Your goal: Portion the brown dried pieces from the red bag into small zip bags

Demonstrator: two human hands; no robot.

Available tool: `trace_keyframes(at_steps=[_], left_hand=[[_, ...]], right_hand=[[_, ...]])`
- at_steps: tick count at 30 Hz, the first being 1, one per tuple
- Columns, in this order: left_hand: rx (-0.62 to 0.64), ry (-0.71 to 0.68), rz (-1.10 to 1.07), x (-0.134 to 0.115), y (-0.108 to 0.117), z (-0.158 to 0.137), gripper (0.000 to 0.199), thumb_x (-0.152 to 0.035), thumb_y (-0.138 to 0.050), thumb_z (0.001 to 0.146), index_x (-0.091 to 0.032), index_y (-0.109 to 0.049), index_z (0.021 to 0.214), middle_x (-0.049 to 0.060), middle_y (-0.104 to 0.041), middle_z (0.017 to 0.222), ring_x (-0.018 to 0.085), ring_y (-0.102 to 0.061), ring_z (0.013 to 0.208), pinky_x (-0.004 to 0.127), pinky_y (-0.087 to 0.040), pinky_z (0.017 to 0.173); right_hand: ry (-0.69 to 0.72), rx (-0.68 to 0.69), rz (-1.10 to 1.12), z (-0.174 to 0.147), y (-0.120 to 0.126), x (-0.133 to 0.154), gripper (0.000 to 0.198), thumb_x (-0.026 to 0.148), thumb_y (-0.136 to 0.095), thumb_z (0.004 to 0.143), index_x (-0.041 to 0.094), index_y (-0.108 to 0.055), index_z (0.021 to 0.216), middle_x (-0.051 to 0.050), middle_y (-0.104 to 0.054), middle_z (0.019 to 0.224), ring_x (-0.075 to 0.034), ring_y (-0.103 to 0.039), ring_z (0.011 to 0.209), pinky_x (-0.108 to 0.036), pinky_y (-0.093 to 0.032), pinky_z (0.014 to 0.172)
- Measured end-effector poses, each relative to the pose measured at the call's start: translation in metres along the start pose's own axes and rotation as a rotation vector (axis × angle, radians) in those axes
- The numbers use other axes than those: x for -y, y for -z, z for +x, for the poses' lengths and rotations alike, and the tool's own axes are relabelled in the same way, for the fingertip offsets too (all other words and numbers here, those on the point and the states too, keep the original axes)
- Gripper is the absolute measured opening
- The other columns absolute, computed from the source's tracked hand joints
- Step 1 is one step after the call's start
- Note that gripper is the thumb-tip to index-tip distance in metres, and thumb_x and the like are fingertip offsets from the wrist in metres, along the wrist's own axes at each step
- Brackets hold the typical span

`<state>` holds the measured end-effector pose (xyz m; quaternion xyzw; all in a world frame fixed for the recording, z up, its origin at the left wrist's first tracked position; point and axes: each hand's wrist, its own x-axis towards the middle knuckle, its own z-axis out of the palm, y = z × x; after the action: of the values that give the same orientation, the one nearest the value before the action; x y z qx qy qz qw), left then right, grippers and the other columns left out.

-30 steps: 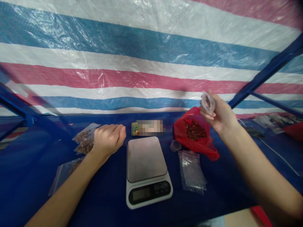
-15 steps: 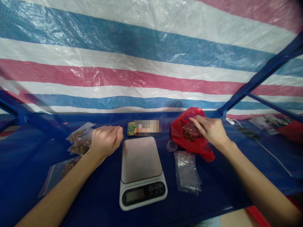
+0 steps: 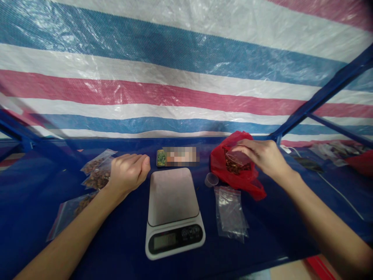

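My left hand (image 3: 129,171) is closed in a fist beside the scale, with nothing showing in it. Partly behind that hand and forearm lie clear zip bags (image 3: 97,177) of brown, nut-like pieces. A white kitchen scale (image 3: 173,198) with a bare metal plate sits in the middle. My right hand (image 3: 262,155) pinches a clear plastic cup (image 3: 239,158) over the open mouth of a red plastic bag (image 3: 221,171). Brown pieces (image 3: 233,167) fill the bag's opening. The fingers partly hide the cup, and I cannot tell what is inside it.
Flat empty zip bags (image 3: 231,214) lie right of the scale, below a small clear cup (image 3: 211,179). Behind the scale is a small tin-like box (image 3: 161,158), partly blurred out. Blue frame bars (image 3: 320,93) and a striped sheet (image 3: 175,89) bound the blue table (image 3: 116,249).
My right hand has shifted slightly right and turned, lifting its wrist, and more of the clear cup shows over the red bag. The left fist stays nearly still.
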<state>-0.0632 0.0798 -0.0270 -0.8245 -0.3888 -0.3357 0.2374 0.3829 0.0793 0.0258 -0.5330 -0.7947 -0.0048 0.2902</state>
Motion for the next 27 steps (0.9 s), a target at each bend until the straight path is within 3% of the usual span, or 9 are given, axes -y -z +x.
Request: trace_keyframes(at_steps=[4,6,10,13,17,20,22,24,27], left_hand=[[-0.011,-0.008,0.031,0.001,-0.001,-0.001,0.044,-0.019,-0.044,0.102,-0.022,-0.061,0.062,0.001,-0.066,0.056,0.016,-0.059,0.049,0.033,-0.037,0.056],[-0.036,-0.030,0.035,0.001,-0.001,-0.002,0.043,-0.018,-0.046,0.102,-0.022,-0.061,0.062,0.001,-0.066,0.056,0.016,-0.059,0.048,0.033,-0.037,0.055],[-0.049,-0.052,0.034,0.001,-0.001,-0.002,0.042,-0.017,-0.048,0.101,-0.021,-0.061,0.062,0.001,-0.065,0.054,0.016,-0.058,0.047,0.033,-0.036,0.054],[-0.056,-0.041,0.042,0.001,-0.001,-0.002,0.043,-0.017,-0.049,0.102,-0.021,-0.061,0.061,0.001,-0.064,0.054,0.016,-0.057,0.047,0.033,-0.035,0.054],[-0.070,-0.037,0.058,0.000,-0.001,-0.001,0.045,-0.018,-0.048,0.102,-0.022,-0.058,0.058,0.000,-0.060,0.051,0.015,-0.054,0.046,0.034,-0.034,0.054],[-0.072,-0.029,0.039,-0.002,0.000,0.000,0.044,-0.017,-0.048,0.101,-0.021,-0.058,0.058,0.001,-0.061,0.051,0.015,-0.054,0.046,0.033,-0.034,0.054],[-0.050,-0.010,0.009,-0.003,0.000,-0.001,0.044,-0.017,-0.047,0.101,-0.021,-0.059,0.059,0.001,-0.061,0.052,0.015,-0.054,0.046,0.033,-0.033,0.055],[-0.016,0.024,-0.008,-0.002,0.001,-0.002,0.045,-0.020,-0.046,0.102,-0.022,-0.058,0.059,0.002,-0.061,0.052,0.015,-0.053,0.046,0.034,-0.032,0.055],[0.054,0.090,0.001,0.001,0.002,-0.001,0.046,-0.025,-0.043,0.104,-0.022,-0.059,0.061,0.004,-0.064,0.056,0.017,-0.057,0.050,0.034,-0.033,0.057]], right_hand=[[-0.079,0.148,0.050,-0.001,0.002,-0.002,0.046,0.068,-0.072,0.090,0.025,-0.084,0.096,-0.008,-0.084,0.089,-0.027,-0.077,0.071,-0.035,-0.053,0.065],[-0.128,0.148,0.118,-0.006,0.006,-0.004,0.046,0.068,-0.073,0.089,0.024,-0.085,0.092,-0.008,-0.085,0.089,-0.028,-0.078,0.074,-0.037,-0.055,0.066],[-0.150,0.002,0.106,-0.012,0.015,-0.005,0.048,0.067,-0.071,0.092,0.022,-0.084,0.084,-0.010,-0.083,0.083,-0.026,-0.073,0.067,-0.036,-0.051,0.062],[-0.123,0.025,0.065,-0.007,0.022,-0.004,0.049,0.066,-0.070,0.094,0.020,-0.083,0.082,-0.011,-0.082,0.080,-0.025,-0.070,0.063,-0.035,-0.049,0.060],[-0.118,-0.046,0.076,-0.003,0.031,0.004,0.046,0.061,-0.066,0.098,0.019,-0.085,0.090,-0.016,-0.085,0.094,-0.032,-0.078,0.079,-0.039,-0.056,0.069],[-0.150,-0.272,-0.034,-0.021,0.037,0.029,0.029,0.043,-0.066,0.101,0.022,-0.085,0.106,-0.015,-0.085,0.106,-0.038,-0.081,0.094,-0.046,-0.062,0.083],[-0.067,-0.365,-0.168,-0.045,0.036,0.055,0.033,0.027,-0.061,0.103,0.028,-0.078,0.132,-0.012,-0.081,0.124,-0.038,-0.080,0.106,-0.050,-0.063,0.092],[0.154,-0.252,-0.252,-0.073,0.027,0.083,0.062,0.012,-0.054,0.101,0.033,-0.055,0.159,-0.008,-0.073,0.142,-0.034,-0.077,0.117,-0.048,-0.064,0.097],[0.335,-0.078,-0.351,-0.113,-0.002,0.117,0.085,-0.001,-0.044,0.093,0.024,-0.029,0.172,-0.012,-0.060,0.157,-0.033,-0.067,0.136,-0.048,-0.062,0.102]])
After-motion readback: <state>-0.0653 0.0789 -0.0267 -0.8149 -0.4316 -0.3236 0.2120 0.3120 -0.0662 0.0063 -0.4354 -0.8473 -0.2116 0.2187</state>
